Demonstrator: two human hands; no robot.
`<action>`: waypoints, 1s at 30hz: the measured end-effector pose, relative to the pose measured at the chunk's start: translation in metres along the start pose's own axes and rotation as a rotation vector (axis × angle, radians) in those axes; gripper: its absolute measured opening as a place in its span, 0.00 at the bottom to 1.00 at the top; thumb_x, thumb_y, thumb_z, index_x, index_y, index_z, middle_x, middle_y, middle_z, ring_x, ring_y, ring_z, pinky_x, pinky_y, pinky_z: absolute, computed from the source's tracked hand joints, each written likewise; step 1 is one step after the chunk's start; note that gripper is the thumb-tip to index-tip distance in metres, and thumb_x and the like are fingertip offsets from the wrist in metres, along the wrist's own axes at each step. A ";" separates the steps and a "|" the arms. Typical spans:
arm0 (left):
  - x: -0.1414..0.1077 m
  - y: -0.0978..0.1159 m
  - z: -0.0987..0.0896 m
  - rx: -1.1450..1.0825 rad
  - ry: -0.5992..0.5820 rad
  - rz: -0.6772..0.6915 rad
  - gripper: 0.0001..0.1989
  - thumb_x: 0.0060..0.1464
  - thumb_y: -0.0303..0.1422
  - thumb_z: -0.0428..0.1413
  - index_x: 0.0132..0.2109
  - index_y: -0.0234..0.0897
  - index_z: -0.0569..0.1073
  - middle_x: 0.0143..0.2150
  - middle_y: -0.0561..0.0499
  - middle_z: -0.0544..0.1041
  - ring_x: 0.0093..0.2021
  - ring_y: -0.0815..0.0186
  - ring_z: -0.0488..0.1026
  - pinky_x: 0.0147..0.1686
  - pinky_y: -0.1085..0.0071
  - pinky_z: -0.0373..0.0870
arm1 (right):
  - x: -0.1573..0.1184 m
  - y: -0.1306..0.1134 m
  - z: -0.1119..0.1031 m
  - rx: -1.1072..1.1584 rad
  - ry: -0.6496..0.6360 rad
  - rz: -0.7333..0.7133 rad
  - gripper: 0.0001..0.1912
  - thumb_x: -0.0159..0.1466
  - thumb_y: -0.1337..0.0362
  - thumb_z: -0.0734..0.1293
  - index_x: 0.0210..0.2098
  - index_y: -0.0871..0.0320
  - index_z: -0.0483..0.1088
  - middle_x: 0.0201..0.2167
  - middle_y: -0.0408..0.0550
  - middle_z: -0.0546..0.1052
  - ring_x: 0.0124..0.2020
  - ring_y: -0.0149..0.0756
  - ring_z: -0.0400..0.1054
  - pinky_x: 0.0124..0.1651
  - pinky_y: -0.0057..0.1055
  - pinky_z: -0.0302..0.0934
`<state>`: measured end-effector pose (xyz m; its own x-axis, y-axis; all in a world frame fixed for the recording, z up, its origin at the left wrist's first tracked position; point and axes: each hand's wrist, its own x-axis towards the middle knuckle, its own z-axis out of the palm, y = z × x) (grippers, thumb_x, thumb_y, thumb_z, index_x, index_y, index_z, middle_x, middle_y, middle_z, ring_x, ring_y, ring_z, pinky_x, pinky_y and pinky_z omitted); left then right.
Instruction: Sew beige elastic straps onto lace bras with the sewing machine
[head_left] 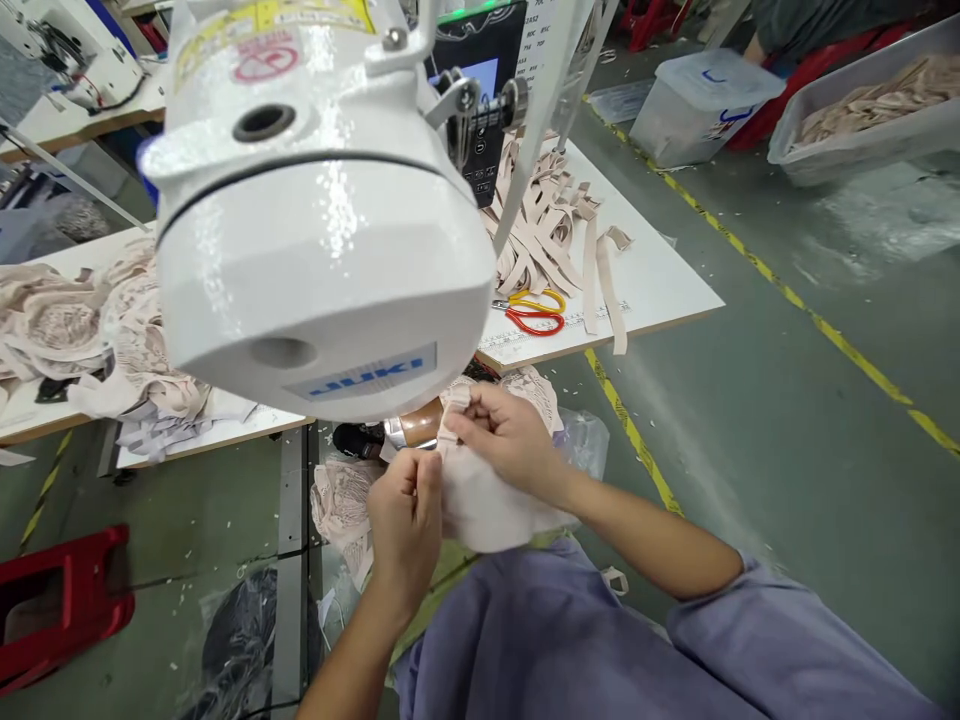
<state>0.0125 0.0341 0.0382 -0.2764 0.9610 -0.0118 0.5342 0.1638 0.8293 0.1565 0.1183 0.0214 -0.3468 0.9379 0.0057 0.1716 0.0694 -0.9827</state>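
A pale beige garment piece (487,505) with a smooth, rounded panel hangs between my hands, over my lap. My right hand (514,440) is closed, its thumb and fingers pinching a gathered strip at the upper edge. My left hand (406,510) is closed too, thumb against the curled fingers, gripping the left edge of the same piece. Just above both hands is the white JUKI sewing machine head (330,270); its needle area is hidden from me. Beige lace pieces (341,500) hang beside and behind my left hand.
Scissors with red and yellow handles (536,312) lie on the white right table (660,285), by a heap of beige strips (536,215). More lace pieces (67,320) cover the left table. A red stool (67,605), a lidded plastic box (701,105) and a fabric-filled tub (870,120) stand around.
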 end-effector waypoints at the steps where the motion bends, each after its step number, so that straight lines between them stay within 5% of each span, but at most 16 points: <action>1: 0.001 -0.003 -0.002 0.057 0.029 0.046 0.15 0.65 0.43 0.50 0.34 0.38 0.71 0.20 0.59 0.67 0.20 0.71 0.63 0.22 0.74 0.57 | 0.008 0.000 -0.001 -0.022 0.009 -0.006 0.09 0.65 0.57 0.67 0.35 0.56 0.69 0.26 0.40 0.72 0.26 0.29 0.66 0.31 0.26 0.58; 4: 0.005 -0.014 -0.006 0.265 0.081 0.268 0.11 0.64 0.35 0.53 0.50 0.38 0.75 0.28 0.55 0.78 0.24 0.70 0.71 0.27 0.75 0.62 | 0.032 -0.001 -0.005 -0.054 -0.005 -0.024 0.08 0.63 0.58 0.66 0.34 0.57 0.66 0.25 0.38 0.70 0.25 0.27 0.62 0.30 0.26 0.56; 8: 0.013 -0.021 -0.008 0.463 0.147 0.479 0.13 0.65 0.31 0.52 0.51 0.37 0.78 0.26 0.53 0.79 0.23 0.69 0.70 0.26 0.73 0.60 | 0.055 -0.006 -0.007 -0.102 -0.064 -0.096 0.09 0.62 0.59 0.65 0.31 0.56 0.64 0.22 0.37 0.69 0.25 0.29 0.62 0.31 0.28 0.55; 30: 0.025 -0.014 -0.017 0.614 0.147 0.472 0.14 0.65 0.34 0.51 0.50 0.39 0.80 0.26 0.52 0.81 0.19 0.70 0.69 0.21 0.72 0.53 | 0.072 -0.044 -0.011 -0.295 -0.114 -0.077 0.06 0.60 0.68 0.64 0.27 0.56 0.62 0.20 0.38 0.62 0.24 0.31 0.57 0.33 0.31 0.57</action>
<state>-0.0157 0.0523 0.0360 0.0095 0.9272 0.3745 0.9554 -0.1190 0.2704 0.1337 0.1867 0.0669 -0.4676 0.8830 0.0409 0.3952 0.2502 -0.8839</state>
